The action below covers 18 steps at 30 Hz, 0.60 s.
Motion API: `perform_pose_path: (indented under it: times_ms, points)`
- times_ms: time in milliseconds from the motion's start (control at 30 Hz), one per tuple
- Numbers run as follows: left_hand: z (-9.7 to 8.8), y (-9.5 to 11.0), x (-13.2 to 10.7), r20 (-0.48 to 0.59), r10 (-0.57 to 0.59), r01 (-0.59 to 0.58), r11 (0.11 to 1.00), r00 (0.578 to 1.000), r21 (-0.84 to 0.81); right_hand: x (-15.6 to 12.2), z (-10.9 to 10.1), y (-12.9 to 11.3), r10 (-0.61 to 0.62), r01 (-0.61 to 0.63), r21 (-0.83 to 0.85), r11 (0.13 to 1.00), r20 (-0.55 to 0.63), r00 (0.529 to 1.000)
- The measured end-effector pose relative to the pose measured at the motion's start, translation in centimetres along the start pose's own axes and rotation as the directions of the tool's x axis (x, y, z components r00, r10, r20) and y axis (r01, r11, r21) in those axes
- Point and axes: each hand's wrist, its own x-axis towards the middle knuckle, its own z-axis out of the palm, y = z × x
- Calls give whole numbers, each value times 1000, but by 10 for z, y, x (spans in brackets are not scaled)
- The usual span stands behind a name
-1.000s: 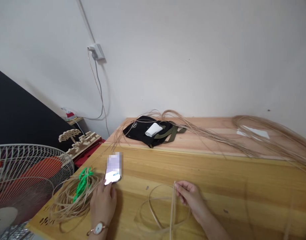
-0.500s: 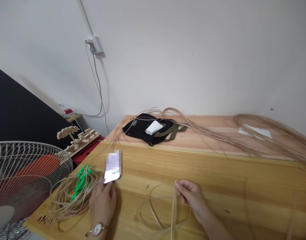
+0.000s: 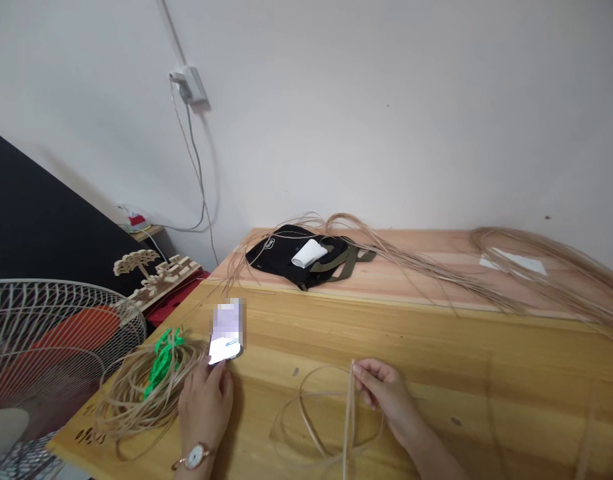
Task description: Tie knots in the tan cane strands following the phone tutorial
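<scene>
My right hand (image 3: 383,390) pinches the upper end of some thin, pale rattan strands (image 3: 349,420) between thumb and fingers. Below and left of it, the strands spread in loose loops over the table. My left hand (image 3: 205,403), with a watch on its wrist, reaches to the lower edge of a lit phone (image 3: 225,349). Its fingertips touch the phone there and are slightly apart; the screen is partly blurred out. Just left of this hand lies a coil of rattan (image 3: 131,400) tied with a green strip (image 3: 161,363).
A black bag (image 3: 281,257) with a crumpled white paper (image 3: 309,253) lies along the wall. Long rattan bundles (image 3: 426,267) stretch to its right, one over a white sheet (image 3: 516,262). At left stand a fan (image 3: 61,347) and a wooden model (image 3: 156,280) beside the wooden table (image 3: 436,353).
Both hands keep almost the same positions and hold. The view has shifted very slightly, and the loose loops have moved a little.
</scene>
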Motion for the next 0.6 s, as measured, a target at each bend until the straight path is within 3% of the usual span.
perform_pose_path:
  times_ms: [600]
  points:
    - [-1,0,0,-4,0,0,1000,1000,-2,0,0,1,-4,4,-5,1000,8,1000]
